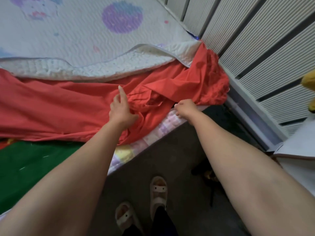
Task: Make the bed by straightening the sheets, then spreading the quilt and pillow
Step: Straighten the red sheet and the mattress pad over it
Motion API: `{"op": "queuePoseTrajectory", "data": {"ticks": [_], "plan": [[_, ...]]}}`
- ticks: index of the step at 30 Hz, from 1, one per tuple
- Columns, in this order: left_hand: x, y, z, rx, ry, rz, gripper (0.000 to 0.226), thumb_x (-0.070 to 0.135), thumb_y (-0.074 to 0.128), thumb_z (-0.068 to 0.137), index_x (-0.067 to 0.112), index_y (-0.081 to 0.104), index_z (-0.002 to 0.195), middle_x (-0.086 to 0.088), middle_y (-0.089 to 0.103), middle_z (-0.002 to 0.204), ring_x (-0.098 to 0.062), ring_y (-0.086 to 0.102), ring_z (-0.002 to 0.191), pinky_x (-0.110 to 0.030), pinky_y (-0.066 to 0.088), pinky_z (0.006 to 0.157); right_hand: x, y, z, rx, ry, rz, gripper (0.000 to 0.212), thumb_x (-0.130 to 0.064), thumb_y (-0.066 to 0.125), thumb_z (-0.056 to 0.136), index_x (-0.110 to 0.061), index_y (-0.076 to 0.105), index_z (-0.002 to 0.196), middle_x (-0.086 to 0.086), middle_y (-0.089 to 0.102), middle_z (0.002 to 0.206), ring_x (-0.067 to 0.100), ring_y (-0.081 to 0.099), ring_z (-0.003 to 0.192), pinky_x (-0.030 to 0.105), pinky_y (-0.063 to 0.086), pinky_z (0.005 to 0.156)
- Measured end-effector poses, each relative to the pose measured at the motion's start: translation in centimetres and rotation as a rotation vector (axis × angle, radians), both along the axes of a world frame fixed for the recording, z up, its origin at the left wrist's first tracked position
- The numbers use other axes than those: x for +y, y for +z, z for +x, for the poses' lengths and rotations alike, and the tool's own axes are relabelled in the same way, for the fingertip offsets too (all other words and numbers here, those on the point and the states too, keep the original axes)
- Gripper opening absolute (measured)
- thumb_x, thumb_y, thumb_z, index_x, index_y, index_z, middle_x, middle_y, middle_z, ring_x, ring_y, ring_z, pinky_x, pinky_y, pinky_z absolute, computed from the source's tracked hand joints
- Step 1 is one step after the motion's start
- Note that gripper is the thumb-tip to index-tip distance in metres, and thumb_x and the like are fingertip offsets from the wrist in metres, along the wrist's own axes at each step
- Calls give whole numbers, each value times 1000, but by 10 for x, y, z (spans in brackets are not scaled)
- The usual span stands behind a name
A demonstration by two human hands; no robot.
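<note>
A crumpled red sheet (pixel 51 106) lies across the near part of the bed, bunched toward the corner by the wall. My left hand (pixel 121 108) holds a fold of it with the lower fingers while the index finger points straight out. My right hand (pixel 185 108) grips the red sheet's edge at the mattress side. Behind the red sheet lies a white quilted pad (pixel 71 31) with pastel cartoon prints, its near edge turned up. A green cloth (pixel 29 166) lies on the bed at the lower left. No pillow is in view.
The mattress edge (pixel 150 138) with pastel checks runs diagonally above a dark grey floor (pixel 184 167). A ribbed white wall panel (pixel 255 48) stands on the right. A white box (pixel 296 143) and a yellow object (pixel 311 92) sit at the right edge. My feet in pale sandals (pixel 157 191) stand below.
</note>
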State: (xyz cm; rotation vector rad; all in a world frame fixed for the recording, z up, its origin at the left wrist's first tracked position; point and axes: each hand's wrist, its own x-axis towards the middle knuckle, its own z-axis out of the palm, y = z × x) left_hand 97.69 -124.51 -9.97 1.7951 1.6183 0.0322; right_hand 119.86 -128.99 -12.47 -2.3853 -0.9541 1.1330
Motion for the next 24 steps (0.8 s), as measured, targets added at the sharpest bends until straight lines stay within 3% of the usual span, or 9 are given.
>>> {"op": "queuePoseTrajectory", "data": {"ticks": [2,4,6,9,12,15,18,21,24], "plan": [[12,-5,7,-10,52,-101,118,30,76,78,17,-16,151,-25,35,145,-38,34,135,-43,28,113,7,-3,-9,205,-178,-5,26,-30,46,94,-8,57,84,11,56,69,18,47,53,26,36,46],[19,-11,13,-43,10,-170,81,23,72,80,7,29,147,-22,60,122,-33,57,115,-38,43,98,17,-2,-12,353,-331,-18,39,-41,37,100,-7,54,103,13,60,81,20,53,55,24,37,47],[18,-11,17,-135,-49,-223,22,14,68,80,1,69,97,-10,64,75,-18,62,67,-26,46,63,26,0,-9,499,-469,16,50,-54,35,98,-11,50,119,11,63,106,26,64,82,30,45,58],[7,2,29,-370,-1,-352,22,12,71,65,13,56,50,3,42,47,-6,36,39,-21,31,42,39,9,-4,656,-718,160,65,-60,57,84,-18,52,132,7,61,127,29,62,109,46,53,87],[4,17,46,-491,-38,-485,11,20,61,49,17,50,48,-1,41,52,-12,37,46,-27,27,48,47,20,6,708,-894,328,62,-38,78,72,-20,52,126,7,61,125,28,63,105,56,48,95],[7,15,61,-484,-196,-497,44,38,72,49,25,60,88,5,60,86,-12,56,78,-29,43,72,45,37,22,463,-935,460,63,-6,67,81,-14,36,136,12,52,134,25,58,109,40,45,100],[6,5,65,-218,-471,-290,95,55,75,45,23,48,130,7,53,120,-14,53,112,-28,40,97,29,51,35,-30,-725,430,69,-12,52,94,-12,14,151,15,39,148,29,44,129,33,30,108],[-1,3,74,121,-676,-47,70,59,70,56,19,62,113,-4,51,114,-28,48,111,-35,39,90,6,55,57,-291,-673,565,62,-8,46,96,-8,19,152,17,41,147,29,43,132,29,29,107],[-8,9,87,-57,-580,-221,40,48,63,62,15,64,84,0,58,80,-23,59,82,-27,42,65,-25,47,76,-350,-844,527,60,-8,43,97,-17,21,152,14,44,145,29,47,130,34,35,103]]}}
